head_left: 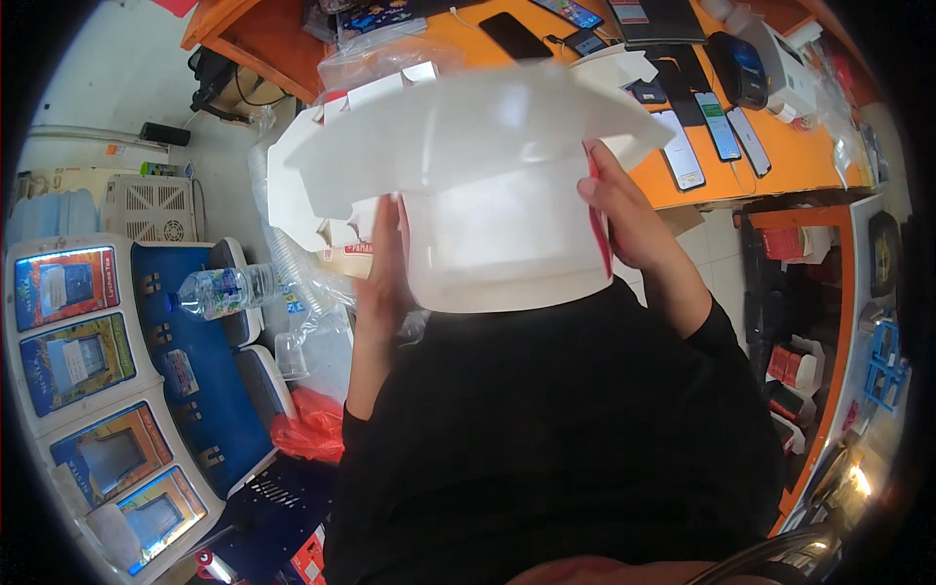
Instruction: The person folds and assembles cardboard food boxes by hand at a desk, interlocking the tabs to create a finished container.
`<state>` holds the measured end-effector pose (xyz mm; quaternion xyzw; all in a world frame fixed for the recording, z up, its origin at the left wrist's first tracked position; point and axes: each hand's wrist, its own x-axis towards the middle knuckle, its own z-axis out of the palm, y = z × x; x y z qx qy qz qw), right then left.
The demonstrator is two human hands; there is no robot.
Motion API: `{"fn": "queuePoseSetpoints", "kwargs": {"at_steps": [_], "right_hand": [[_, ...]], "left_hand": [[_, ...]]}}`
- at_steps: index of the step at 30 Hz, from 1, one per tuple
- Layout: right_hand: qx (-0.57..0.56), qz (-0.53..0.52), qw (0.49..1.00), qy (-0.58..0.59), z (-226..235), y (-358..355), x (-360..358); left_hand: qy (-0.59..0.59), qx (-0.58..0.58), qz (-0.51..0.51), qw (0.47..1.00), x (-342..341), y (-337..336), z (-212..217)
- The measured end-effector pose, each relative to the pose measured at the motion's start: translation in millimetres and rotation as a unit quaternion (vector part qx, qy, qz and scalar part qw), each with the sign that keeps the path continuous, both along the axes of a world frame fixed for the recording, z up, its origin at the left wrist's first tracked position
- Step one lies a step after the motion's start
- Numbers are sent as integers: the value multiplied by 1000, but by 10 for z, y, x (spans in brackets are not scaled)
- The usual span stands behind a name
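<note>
In front of my chest I hold a partly folded paperboard box (512, 229), white inside with red showing on its side walls. A wide lid flap, blurred by motion, stands up from its far edge. My left hand (388, 258) presses along the left wall, its fingers partly smeared. On the right wall, my right hand (624, 210) grips with the thumb near the upper corner and the fingers outside. Behind the box and to its left lie more white unfolded carton blanks (292, 185), partly hidden by the flap.
An orange table (824, 161) ahead bears several phones (719, 127), cables and a black card machine (738, 70). At left stands a drink dispenser (136, 380) with a water bottle (226, 291) on it. A red plastic bag (310, 426) lies near my left elbow; shelving (819, 361) is at right.
</note>
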<state>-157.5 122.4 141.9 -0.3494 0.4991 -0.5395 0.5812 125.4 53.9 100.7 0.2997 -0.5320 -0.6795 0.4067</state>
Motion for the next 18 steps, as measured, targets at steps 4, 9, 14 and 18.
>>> {"fn": "queuePoseSetpoints", "kwargs": {"at_steps": [4,9,14,18], "right_hand": [[24,6,987,-160,96,-146,-57],[-63,21,991,-119,24,-96,-152],[-259,173,932,184,-3,17,-472],[-108,66,990,62,141,75,-358]], "left_hand": [[-74,29,22,997,-511,78,703],[-43,-163,-71,983,-395,-201,400],[-40,-153,-78,984,-508,-167,387],[-119,16,-129,984,-420,-175,216]]}}
